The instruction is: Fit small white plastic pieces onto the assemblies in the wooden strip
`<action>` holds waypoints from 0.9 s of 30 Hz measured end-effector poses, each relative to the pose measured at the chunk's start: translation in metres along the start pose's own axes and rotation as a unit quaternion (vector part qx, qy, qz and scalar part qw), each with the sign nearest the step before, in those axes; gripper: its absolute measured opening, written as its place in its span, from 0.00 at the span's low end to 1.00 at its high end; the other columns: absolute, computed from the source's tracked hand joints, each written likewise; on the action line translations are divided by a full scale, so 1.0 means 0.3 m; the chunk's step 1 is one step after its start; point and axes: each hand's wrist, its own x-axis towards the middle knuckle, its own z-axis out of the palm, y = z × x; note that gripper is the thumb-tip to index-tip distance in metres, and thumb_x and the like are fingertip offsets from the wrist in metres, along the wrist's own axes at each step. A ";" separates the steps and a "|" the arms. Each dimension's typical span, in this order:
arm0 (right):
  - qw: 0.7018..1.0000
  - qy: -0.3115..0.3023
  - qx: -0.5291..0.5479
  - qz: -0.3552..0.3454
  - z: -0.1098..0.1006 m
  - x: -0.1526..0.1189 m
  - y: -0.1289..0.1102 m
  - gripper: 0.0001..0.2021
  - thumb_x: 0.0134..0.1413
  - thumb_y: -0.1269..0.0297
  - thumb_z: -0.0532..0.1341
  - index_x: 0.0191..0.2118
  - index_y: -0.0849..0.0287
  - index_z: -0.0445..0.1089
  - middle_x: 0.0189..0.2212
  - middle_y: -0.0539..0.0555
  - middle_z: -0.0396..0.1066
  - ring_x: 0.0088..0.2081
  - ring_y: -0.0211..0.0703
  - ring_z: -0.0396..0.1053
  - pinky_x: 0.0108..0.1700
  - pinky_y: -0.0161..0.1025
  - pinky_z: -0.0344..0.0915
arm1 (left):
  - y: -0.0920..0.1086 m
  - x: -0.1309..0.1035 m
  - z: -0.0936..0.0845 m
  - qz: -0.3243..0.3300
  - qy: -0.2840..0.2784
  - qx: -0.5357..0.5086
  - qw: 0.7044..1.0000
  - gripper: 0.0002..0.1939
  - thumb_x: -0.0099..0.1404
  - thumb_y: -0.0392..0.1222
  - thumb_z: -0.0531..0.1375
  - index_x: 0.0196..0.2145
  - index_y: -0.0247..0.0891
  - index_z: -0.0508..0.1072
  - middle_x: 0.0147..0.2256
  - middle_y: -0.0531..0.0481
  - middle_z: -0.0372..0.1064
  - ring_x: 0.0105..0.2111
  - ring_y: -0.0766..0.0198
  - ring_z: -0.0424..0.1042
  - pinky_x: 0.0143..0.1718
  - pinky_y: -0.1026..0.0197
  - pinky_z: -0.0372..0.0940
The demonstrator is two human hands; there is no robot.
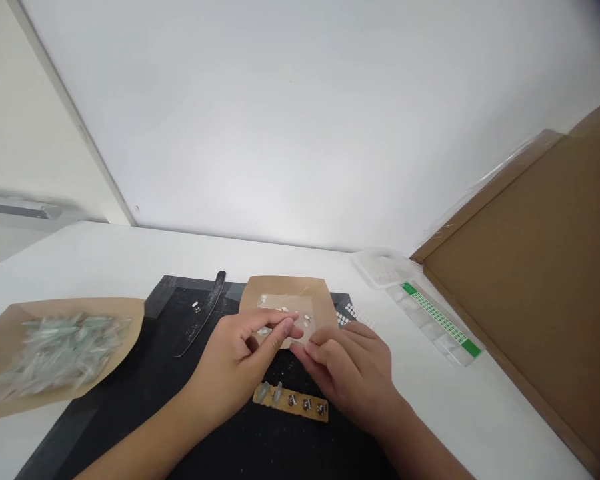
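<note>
My left hand (250,343) is over the near edge of a small brown paper tray (285,287), its thumb and index finger pressed together. What they pinch is too small to name. My right hand (350,360) is just to the right, fingers curled and tips together near the tray's front corner; anything between them is hidden. Small white pieces (306,320) lie in the tray. Below the hands, a yellowish strip (293,405) bears several metal clips, with clear pieces on the two at its left end.
On the black mat (145,400) lie a dark curved file (207,317) and a small part (197,307). A paper tray of clear pieces (63,353) is left. At right are white dot stickers (353,313), a green-marked packet (443,323), a plastic container (383,267) and a cardboard box (530,267).
</note>
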 end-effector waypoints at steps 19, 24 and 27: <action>0.998 -0.017 -0.055 -0.019 -0.020 0.008 -0.001 0.17 0.66 0.70 0.69 0.30 0.56 0.62 0.25 0.44 0.73 0.23 0.34 0.64 0.30 0.41 0.53 | -0.005 0.010 0.003 -0.093 -0.011 -0.125 0.988 0.12 0.67 0.50 0.68 0.40 0.41 0.86 0.32 0.47 0.83 0.29 0.61 0.80 0.31 0.61 0.76; 0.998 -0.014 -0.060 -0.020 -0.013 -0.002 0.020 0.15 0.66 0.71 0.68 0.30 0.56 0.63 0.25 0.44 0.73 0.24 0.34 0.64 0.30 0.42 0.53 | -0.004 0.006 0.003 -0.112 -0.024 -0.162 0.980 0.14 0.64 0.51 0.72 0.43 0.41 0.86 0.36 0.45 0.85 0.36 0.55 0.84 0.39 0.58 0.79; 0.998 -0.023 -0.055 -0.019 -0.014 -0.009 0.029 0.13 0.67 0.71 0.67 0.31 0.57 0.65 0.27 0.46 0.75 0.25 0.35 0.66 0.31 0.43 0.53 | -0.005 0.005 0.007 -0.138 -0.024 -0.190 0.972 0.16 0.59 0.51 0.75 0.42 0.41 0.86 0.38 0.45 0.85 0.40 0.51 0.85 0.45 0.53 0.80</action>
